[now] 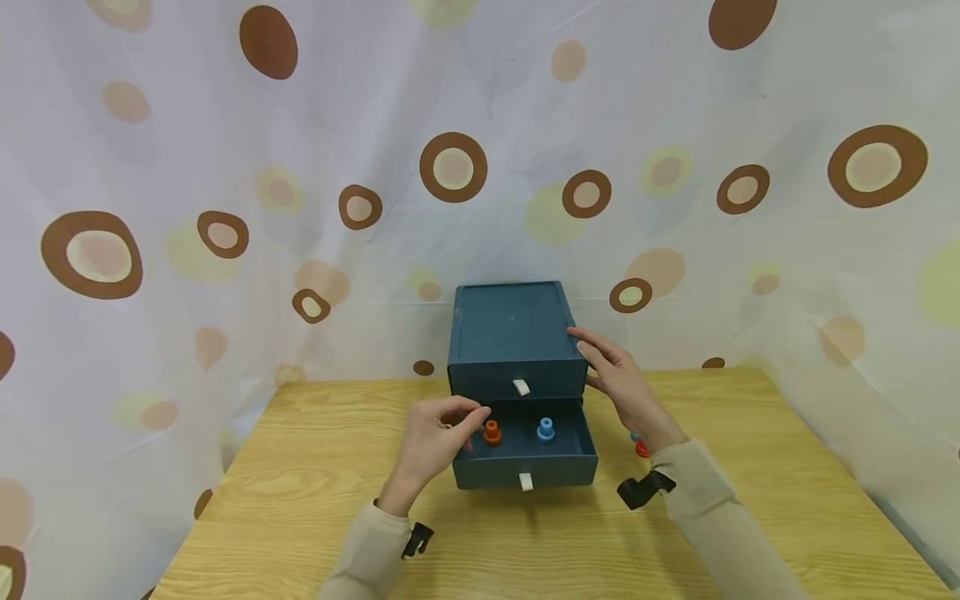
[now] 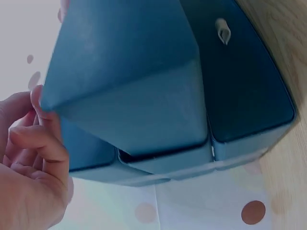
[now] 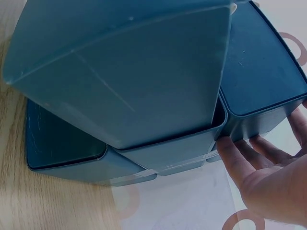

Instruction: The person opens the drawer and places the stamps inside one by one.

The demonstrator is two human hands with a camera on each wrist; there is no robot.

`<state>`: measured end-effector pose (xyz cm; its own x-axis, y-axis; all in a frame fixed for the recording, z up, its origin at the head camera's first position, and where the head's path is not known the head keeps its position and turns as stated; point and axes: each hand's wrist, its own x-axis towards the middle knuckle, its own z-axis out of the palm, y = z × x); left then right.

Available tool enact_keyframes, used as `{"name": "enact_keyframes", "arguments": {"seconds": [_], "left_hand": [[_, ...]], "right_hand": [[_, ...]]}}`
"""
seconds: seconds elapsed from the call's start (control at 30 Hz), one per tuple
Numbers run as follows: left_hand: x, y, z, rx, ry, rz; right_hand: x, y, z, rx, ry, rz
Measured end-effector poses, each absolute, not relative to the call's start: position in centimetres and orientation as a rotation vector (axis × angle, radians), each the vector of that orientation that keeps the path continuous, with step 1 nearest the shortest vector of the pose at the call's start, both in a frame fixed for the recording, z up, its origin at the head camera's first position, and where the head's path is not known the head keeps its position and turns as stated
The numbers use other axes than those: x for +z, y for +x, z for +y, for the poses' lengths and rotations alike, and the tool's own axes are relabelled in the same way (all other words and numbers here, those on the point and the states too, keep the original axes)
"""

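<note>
A dark blue drawer cabinet [image 1: 513, 325] stands on the table, its middle drawer [image 1: 525, 472] pulled out. An orange stepped plastic piece [image 1: 492, 432] and a light blue one [image 1: 546, 430] stand upright in that drawer. My left hand [image 1: 435, 437] hovers at the drawer's left side beside the orange piece, fingers loosely bent, with nothing seen between them. In the left wrist view, my left fingers [image 2: 48, 143] are by the drawer's rim. My right hand [image 1: 626, 387] rests against the cabinet's right side, fingers extended, a fingertip at the top edge.
Red and blue small pieces [image 1: 641, 446] lie on the wooden table [image 1: 315, 492], partly hidden behind my right wrist. White tabs [image 1: 521, 387] mark the drawer fronts. A bottom drawer [image 2: 249, 81] is closed. A spotted curtain [image 1: 375, 125] hangs behind.
</note>
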<state>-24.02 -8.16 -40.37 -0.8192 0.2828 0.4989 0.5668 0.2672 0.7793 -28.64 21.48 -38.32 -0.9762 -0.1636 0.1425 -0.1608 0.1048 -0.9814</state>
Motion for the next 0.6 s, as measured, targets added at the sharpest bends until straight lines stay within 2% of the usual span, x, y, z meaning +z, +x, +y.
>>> {"name": "enact_keyframes", "arguments": {"seconds": [0.33,0.6], "left_hand": [[-40.0,-21.9,-6.8,-1.607,-0.887,-2.299],[-40.6,-22.0,-6.3,-1.575,-0.997,-2.297]], "right_hand": [[-38.5,-28.7,21.3,-2.074,-0.331,2.326],[-38.4,-28.7,21.5,-2.081,-0.337,2.329]]}}
